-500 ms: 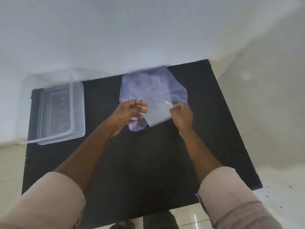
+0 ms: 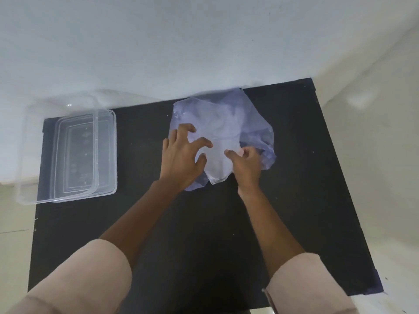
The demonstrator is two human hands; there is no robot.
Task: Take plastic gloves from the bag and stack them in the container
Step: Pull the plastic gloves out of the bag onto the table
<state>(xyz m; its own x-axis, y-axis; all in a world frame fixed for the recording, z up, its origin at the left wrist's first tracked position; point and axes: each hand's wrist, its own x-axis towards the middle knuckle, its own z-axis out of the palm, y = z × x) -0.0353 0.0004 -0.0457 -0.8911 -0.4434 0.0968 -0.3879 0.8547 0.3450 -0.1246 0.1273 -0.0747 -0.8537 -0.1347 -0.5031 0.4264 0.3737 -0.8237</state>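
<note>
A crumpled translucent plastic bag (image 2: 229,114) lies at the far middle of the black table (image 2: 204,234). A pale clear plastic glove (image 2: 217,164) sticks out of its near opening. My left hand (image 2: 181,157) rests on the bag's left side with fingers spread and bent, pressing it down. My right hand (image 2: 247,164) pinches the glove's right edge between thumb and fingers. A clear rectangular container (image 2: 106,155) stands at the table's left end, and nothing shows inside it.
A second clear piece, seemingly the container's lid (image 2: 25,155), overlaps it and hangs past the table's left edge. A white wall runs behind the table. Pale floor shows to the right and left. My rolled-up sleeves fill the bottom corners.
My left hand has let go of its pinch and now lies spread on the bag. My right hand has kept its grip on the glove.
</note>
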